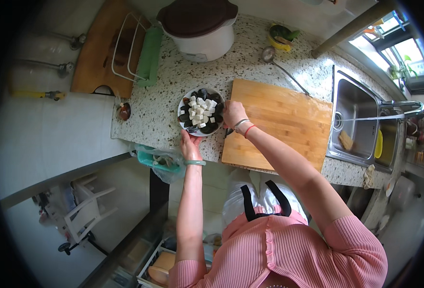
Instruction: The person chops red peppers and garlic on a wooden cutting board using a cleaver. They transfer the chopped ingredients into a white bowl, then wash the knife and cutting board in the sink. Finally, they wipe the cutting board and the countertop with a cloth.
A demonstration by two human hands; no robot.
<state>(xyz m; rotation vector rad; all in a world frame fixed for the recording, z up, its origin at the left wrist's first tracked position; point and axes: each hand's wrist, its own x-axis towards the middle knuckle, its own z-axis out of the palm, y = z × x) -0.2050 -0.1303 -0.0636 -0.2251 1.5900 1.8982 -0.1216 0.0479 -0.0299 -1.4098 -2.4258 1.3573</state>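
Observation:
A white plate (183,102) sits on the speckled counter, holding white cubes in the middle ringed by dark wedge-shaped pieces. My left hand (190,145) grips the plate's near rim from below. My right hand (233,114) rests at the plate's right edge, fingers curled, with a dark handle-like piece showing under the wrist; what it holds is not clear. A bamboo cutting board (284,120) lies just right of the plate.
A white cooker with a dark lid (200,29) stands behind the plate. A ladle (269,55) and a small yellow bowl (281,36) lie further back. A steel sink (360,122) is at the right. A bag-lined green bin (161,161) hangs below the counter edge.

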